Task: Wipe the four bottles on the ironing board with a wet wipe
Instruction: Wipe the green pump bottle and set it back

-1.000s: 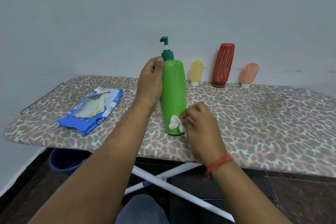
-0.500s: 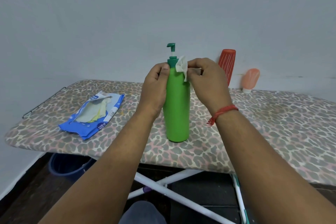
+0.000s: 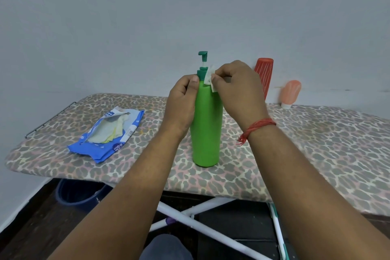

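Observation:
A tall green pump bottle (image 3: 206,133) stands upright on the leopard-print ironing board (image 3: 306,143). My left hand (image 3: 182,104) grips its upper body from the left. My right hand (image 3: 237,84) pinches a small white wet wipe (image 3: 209,78) against the bottle's shoulder, just below the dark green pump collar. A red ribbed bottle (image 3: 264,74) and a small peach bottle (image 3: 290,93) lean on the wall behind, the red one partly hidden by my right hand. The yellow bottle is hidden behind my hands.
An open blue wet-wipe pack (image 3: 107,135) lies on the board to the left. A dark blue bucket (image 3: 80,194) sits on the floor under the board's near-left edge. White crossed board legs (image 3: 200,219) stand below. The wall runs close behind the board.
My right hand carried the wipe from the bottle's base up to its shoulder by the pump collar. My left hand kept its grip on the bottle.

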